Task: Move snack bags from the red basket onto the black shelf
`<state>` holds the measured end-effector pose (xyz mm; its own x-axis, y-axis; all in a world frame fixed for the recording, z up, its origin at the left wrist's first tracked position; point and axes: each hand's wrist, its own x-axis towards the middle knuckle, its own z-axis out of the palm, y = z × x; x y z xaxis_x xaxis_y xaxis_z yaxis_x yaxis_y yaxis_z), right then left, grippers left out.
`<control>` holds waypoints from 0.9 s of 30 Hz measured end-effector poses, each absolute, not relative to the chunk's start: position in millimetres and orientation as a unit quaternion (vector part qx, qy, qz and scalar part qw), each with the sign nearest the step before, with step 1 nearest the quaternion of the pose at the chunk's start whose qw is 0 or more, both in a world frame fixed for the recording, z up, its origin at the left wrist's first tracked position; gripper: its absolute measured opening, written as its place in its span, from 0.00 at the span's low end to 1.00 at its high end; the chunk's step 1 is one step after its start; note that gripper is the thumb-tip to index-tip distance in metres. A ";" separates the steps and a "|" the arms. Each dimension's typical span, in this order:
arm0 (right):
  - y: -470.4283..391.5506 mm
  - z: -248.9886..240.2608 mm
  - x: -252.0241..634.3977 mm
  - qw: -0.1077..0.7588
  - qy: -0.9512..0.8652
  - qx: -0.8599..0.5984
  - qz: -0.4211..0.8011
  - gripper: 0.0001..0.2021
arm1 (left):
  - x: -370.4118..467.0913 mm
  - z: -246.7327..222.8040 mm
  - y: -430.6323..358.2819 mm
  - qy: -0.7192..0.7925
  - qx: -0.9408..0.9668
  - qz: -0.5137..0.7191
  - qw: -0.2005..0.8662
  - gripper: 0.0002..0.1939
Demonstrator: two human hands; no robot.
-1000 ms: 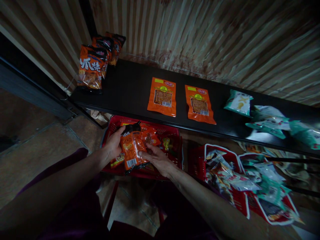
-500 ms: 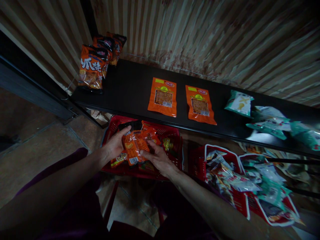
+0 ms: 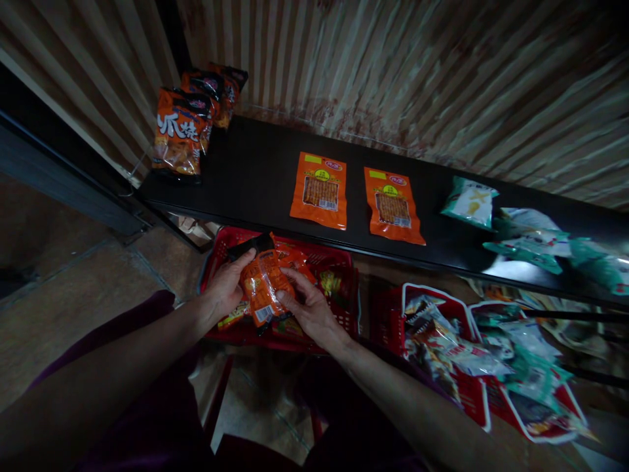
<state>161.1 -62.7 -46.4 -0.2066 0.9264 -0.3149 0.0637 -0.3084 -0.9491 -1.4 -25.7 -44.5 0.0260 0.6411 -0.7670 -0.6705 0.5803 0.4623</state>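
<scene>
Over a red basket (image 3: 344,262), an orange snack bag (image 3: 265,282) with black ends is gripped between both my hands, its barcode side facing up. My left hand (image 3: 230,282) closes on the bag's left edge, thumb on top. On the right side, my right hand (image 3: 309,305) pinches the bag with thumb and fingers. Beneath it in the basket lie more orange packets and a yellow-green pack (image 3: 330,283), partly hidden by the bag and my hands.
A black shelf (image 3: 246,177) runs behind the basket. On it stand orange snack bags (image 3: 179,131) at the left, two flat orange packets (image 3: 319,190) (image 3: 394,206), and green-white bags (image 3: 472,202). Two red baskets (image 3: 403,308) (image 3: 584,416) with mixed snack bags sit at the lower right.
The orange bag in my hands has been flattened and straightened slightly, showing more of its back. My right fingers have shifted a little to the left along its edge.
</scene>
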 end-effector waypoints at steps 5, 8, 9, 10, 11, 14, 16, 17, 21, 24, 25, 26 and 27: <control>-61.7 -46.9 161.1 0.345 -0.492 -0.526 0.602 0.17 | -2.3 -47.7 -26.0 0.518 -0.015 0.465 0.718 0.10; -60.9 -49.3 162.8 0.338 -0.492 -0.533 0.599 0.17 | -3.5 -47.7 -24.9 0.517 -0.020 0.443 0.732 0.12; -60.6 -50.2 163.5 0.337 -0.489 -0.535 0.600 0.16 | -4.0 -47.1 -24.4 0.514 -0.022 0.436 0.738 0.11; -60.3 -51.1 164.2 0.335 -0.485 -0.538 0.603 0.16 | -4.5 -46.2 -23.9 0.512 -0.023 0.432 0.743 0.10; -60.1 -51.8 164.8 0.333 -0.481 -0.540 0.605 0.16 | -5.0 -45.2 -23.5 0.509 -0.024 0.426 0.747 0.08; -60.2 -52.6 165.6 0.327 -0.468 -0.543 0.615 0.17 | -5.8 -41.2 -22.8 0.503 -0.023 0.405 0.763 0.06; -60.9 -52.3 165.5 0.323 -0.464 -0.547 0.618 0.18 | -5.7 -38.5 -23.2 0.502 -0.024 0.385 0.774 0.07; -61.4 -52.2 165.5 0.320 -0.466 -0.547 0.617 0.18 | -5.4 -37.5 -23.7 0.503 -0.025 0.377 0.777 0.08; -63.4 -54.5 167.5 0.298 -0.500 -0.538 0.610 0.17 | -3.4 -38.8 -27.2 0.531 -0.019 0.366 0.764 0.08; -63.9 -58.0 170.5 0.269 -0.513 -0.549 0.603 0.17 | -2.0 -45.2 -30.5 0.557 -0.023 0.370 0.743 0.07; -63.9 -58.6 171.2 0.260 -0.511 -0.554 0.603 0.17 | -1.9 -47.5 -31.2 0.565 -0.027 0.370 0.737 0.06; -63.8 -58.5 171.6 0.254 -0.506 -0.558 0.606 0.17 | -1.9 -49.6 -31.6 0.569 -0.029 0.369 0.734 0.06; -63.6 -57.6 171.8 0.250 -0.499 -0.558 0.615 0.18 | -2.2 -51.3 -31.7 0.569 -0.030 0.370 0.733 0.07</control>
<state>171.8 -63.6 -57.6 -0.2527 0.8632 -0.4371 0.2498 -0.3783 -0.8914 -2.2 -31.7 -51.3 0.0777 0.5090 -0.8573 -0.5765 0.7245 0.3779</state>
